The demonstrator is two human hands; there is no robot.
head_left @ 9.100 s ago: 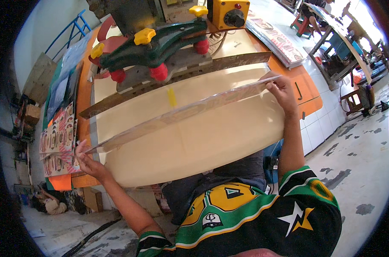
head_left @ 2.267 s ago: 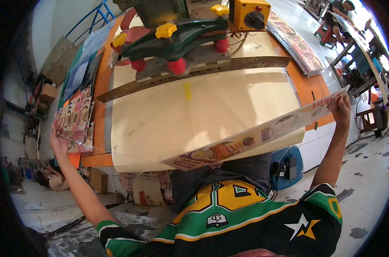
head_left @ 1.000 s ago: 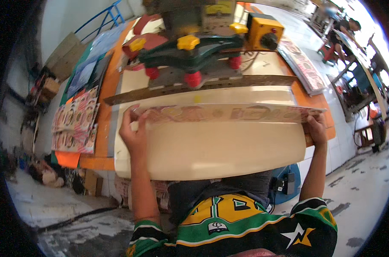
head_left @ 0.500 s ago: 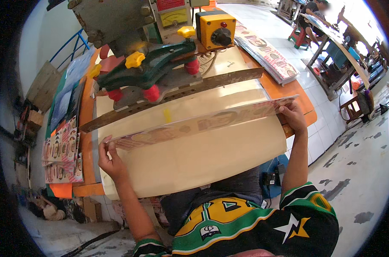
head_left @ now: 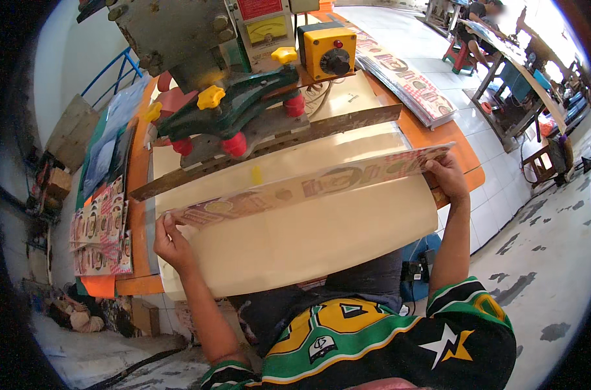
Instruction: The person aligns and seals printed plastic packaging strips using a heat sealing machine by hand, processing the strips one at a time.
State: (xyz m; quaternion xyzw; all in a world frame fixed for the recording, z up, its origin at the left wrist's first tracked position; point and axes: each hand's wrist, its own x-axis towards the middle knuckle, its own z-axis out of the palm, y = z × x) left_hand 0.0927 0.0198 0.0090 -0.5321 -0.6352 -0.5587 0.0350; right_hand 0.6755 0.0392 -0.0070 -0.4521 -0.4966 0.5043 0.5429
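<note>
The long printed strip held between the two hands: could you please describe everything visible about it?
The printed strip is a long, narrow, thin sheet, seemingly glossy plastic film, patterned in red, white and brown. It stretches taut, slanting upward to the right, over the cream work surface, just before the metal bar of the press. The left hand pinches its left end, the right hand grips its right end.

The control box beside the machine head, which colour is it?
The control box is yellow, with a black knob; the head view shows it.
</note>
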